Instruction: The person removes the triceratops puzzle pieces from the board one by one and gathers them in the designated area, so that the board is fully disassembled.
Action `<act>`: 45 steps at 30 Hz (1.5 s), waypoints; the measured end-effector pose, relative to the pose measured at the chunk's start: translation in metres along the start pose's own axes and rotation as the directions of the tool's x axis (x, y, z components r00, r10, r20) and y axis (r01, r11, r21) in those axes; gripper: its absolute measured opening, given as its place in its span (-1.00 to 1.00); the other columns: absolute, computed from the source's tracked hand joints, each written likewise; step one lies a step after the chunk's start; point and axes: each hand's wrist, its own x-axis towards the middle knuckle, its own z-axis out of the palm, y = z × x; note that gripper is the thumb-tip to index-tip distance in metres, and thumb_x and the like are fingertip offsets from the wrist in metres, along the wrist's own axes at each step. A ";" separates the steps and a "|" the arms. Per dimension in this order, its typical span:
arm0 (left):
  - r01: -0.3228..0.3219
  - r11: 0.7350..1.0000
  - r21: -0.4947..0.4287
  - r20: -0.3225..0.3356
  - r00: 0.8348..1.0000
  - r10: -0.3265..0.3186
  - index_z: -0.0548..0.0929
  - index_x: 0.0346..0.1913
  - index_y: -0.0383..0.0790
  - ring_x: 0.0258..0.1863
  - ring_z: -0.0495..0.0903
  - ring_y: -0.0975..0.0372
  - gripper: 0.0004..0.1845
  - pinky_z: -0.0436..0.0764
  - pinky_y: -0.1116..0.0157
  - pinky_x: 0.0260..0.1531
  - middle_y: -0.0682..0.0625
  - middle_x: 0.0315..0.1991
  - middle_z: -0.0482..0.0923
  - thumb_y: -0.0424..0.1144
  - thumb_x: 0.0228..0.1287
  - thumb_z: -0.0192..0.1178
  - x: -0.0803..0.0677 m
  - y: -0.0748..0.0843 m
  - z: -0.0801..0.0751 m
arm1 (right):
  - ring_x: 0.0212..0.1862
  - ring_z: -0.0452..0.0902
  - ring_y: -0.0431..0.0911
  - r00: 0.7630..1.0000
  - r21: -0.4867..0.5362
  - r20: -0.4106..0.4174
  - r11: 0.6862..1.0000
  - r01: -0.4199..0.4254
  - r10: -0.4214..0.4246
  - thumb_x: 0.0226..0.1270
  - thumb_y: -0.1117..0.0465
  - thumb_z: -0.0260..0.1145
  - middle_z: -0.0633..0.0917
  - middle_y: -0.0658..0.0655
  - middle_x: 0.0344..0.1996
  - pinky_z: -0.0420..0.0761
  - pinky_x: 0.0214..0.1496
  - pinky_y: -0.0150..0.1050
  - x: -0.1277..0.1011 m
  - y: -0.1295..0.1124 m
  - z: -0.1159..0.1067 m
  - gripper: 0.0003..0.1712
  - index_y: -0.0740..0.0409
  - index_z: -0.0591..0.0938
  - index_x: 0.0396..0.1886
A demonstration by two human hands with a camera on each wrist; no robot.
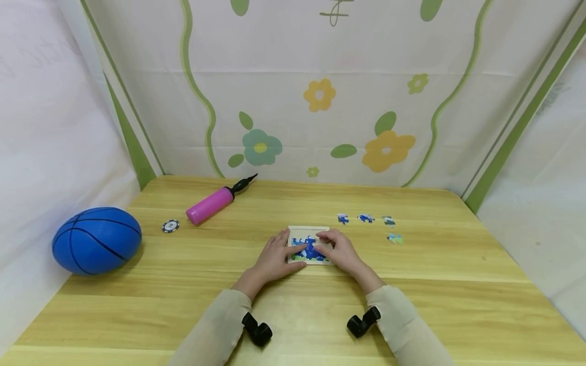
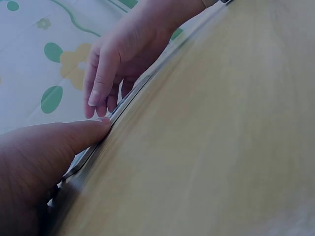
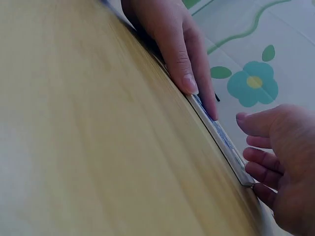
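Observation:
A small jigsaw puzzle with blue pieces sits in a pale shallow frame, its upper part bare of pieces. At the frame's left side rests my left hand, index finger reaching over the pieces and thumb along the front edge. My right hand is over the frame's right side with fingers loosely bent. The right wrist view shows nothing between the thumb and fingers of that right hand. Loose jigsaw pieces lie beyond on the right, one piece nearer than the others.
A blue ball stands at the table's left edge. Near it are a poker chip and a pink hand pump with a black nozzle. Flower-printed cloth hangs behind the wooden table.

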 end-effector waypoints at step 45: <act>-0.013 1.000 -0.014 -0.052 0.999 0.012 0.39 0.15 -0.17 0.24 -0.06 -0.02 -0.34 -0.06 0.05 0.15 -0.25 0.25 0.02 0.19 0.07 0.02 0.000 -0.007 -0.001 | -0.15 0.27 -0.05 0.998 -0.147 0.007 0.988 -0.055 0.057 0.05 0.25 0.28 0.45 0.01 -0.29 0.19 -0.04 -0.07 0.006 -0.003 0.011 -0.75 0.10 0.47 -0.24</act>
